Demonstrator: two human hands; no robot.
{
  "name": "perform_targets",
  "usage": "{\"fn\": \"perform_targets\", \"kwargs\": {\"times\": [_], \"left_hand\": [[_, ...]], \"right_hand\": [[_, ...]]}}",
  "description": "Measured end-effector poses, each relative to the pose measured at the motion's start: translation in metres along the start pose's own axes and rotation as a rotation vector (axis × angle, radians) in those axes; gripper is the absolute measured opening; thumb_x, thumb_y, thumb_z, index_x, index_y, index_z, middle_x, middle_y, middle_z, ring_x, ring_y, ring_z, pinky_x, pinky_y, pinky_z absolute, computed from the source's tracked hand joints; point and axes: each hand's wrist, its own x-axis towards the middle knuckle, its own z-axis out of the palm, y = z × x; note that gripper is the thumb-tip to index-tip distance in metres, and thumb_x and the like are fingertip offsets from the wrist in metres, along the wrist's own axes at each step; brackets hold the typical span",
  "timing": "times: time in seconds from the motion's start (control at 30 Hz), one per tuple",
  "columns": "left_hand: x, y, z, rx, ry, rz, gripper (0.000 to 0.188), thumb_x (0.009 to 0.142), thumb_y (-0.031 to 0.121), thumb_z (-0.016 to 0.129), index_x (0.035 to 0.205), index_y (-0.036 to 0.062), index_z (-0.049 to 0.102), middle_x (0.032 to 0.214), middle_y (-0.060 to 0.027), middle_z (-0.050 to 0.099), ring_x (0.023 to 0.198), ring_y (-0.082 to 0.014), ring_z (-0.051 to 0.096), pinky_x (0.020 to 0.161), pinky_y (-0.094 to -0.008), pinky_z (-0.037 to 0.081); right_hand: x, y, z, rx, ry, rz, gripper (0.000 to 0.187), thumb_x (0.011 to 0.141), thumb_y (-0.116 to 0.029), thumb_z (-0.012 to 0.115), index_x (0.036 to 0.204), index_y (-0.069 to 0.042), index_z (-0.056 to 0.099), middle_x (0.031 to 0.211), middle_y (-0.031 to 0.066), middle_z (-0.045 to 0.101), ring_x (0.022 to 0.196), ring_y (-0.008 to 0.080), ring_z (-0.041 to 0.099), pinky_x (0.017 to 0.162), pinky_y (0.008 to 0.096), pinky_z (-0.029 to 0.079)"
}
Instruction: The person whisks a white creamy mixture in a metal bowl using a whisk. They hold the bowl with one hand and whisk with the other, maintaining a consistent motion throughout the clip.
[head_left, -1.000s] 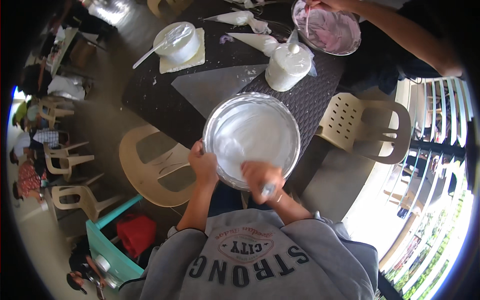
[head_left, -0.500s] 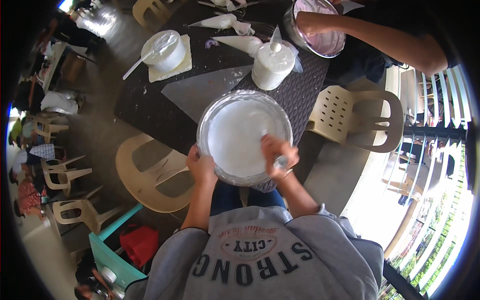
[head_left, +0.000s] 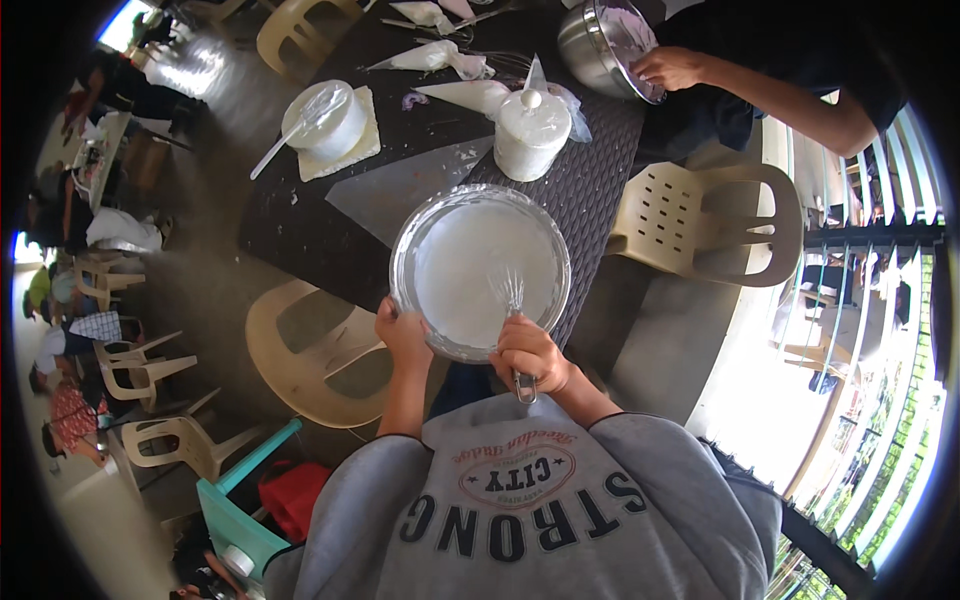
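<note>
A round metal mixing bowl (head_left: 404,235) with white cream (head_left: 462,262) in it is right in front of me, at the near end of the dark table. My left hand (head_left: 405,335) is closed on the bowl's near left rim. In my right hand (head_left: 532,356) is a wire whisk (head_left: 508,287), gripped by its metal handle. The whisk's wires are over the cream in the right part of the bowl; whether they touch it I cannot tell. Beyond the bowl stands a small white frosted cake (head_left: 533,140) with a cone and ball on top.
Another white cake (head_left: 333,130) with a spatula across it rests on a board at the far left. Filled piping bags (head_left: 465,95) lie behind. At far right, a co-worker's hand (head_left: 672,68) holds a tilted steel bowl (head_left: 588,48). Plastic chairs (head_left: 690,215) flank the table.
My right hand has moved down and left with the whisk, toward the bowl's near rim. My left hand stays on the bowl. The co-worker's hand has come out to the steel bowl's rim.
</note>
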Motion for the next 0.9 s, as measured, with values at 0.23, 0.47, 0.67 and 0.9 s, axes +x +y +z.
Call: {"fn": "perform_targets", "kwargs": {"times": [0.23, 0.47, 0.67, 0.9], "left_hand": [[0.004, 0.001, 0.006, 0.016, 0.078, -0.042, 0.022, 0.051, -0.012, 0.036, 0.065, 0.0034, 0.045, 0.059, -0.0035, 0.048, 0.039, -0.0105, 0.038, 0.035, -0.0214, 0.026], [0.003, 0.006, 0.006, -0.020, 0.046, -0.045, 0.021, 0.051, -0.012, 0.037, 0.063, 0.0046, 0.043, 0.055, -0.0017, 0.043, 0.039, -0.0098, 0.037, 0.034, -0.0216, 0.027], [0.010, -0.001, 0.001, 0.078, 0.060, 0.044, 0.035, 0.054, -0.012, 0.039, 0.085, -0.0004, 0.051, 0.071, -0.0052, 0.052, 0.048, -0.0102, 0.044, 0.038, -0.0215, 0.031], [0.006, 0.011, -0.002, -0.007, -0.062, -0.158, 0.059, 0.055, -0.011, 0.039, 0.112, -0.0042, 0.051, 0.091, -0.0102, 0.058, 0.072, -0.0149, 0.054, 0.049, -0.0211, 0.038]], "right_hand": [[0.014, -0.014, -0.029, -0.138, 0.232, 0.412, 0.016, 0.066, 0.004, 0.065, 0.067, -0.002, 0.050, 0.077, 0.0089, 0.054, 0.073, 0.0228, 0.055, 0.068, 0.0329, 0.044], [0.013, -0.010, -0.059, -0.358, 0.340, 0.756, 0.019, 0.071, -0.002, 0.064, 0.087, -0.003, 0.054, 0.082, 0.0036, 0.051, 0.069, 0.0115, 0.049, 0.061, 0.0246, 0.040], [0.008, -0.016, -0.049, -0.199, 0.247, 0.856, 0.016, 0.076, -0.003, 0.060, 0.091, -0.003, 0.054, 0.081, 0.0039, 0.055, 0.073, 0.0089, 0.052, 0.065, 0.0222, 0.042], [0.013, -0.007, -0.009, 0.142, 0.577, 0.867, 0.014, 0.081, -0.006, 0.058, 0.092, 0.001, 0.058, 0.102, 0.0141, 0.060, 0.096, 0.0207, 0.057, 0.087, 0.0287, 0.042]]}}
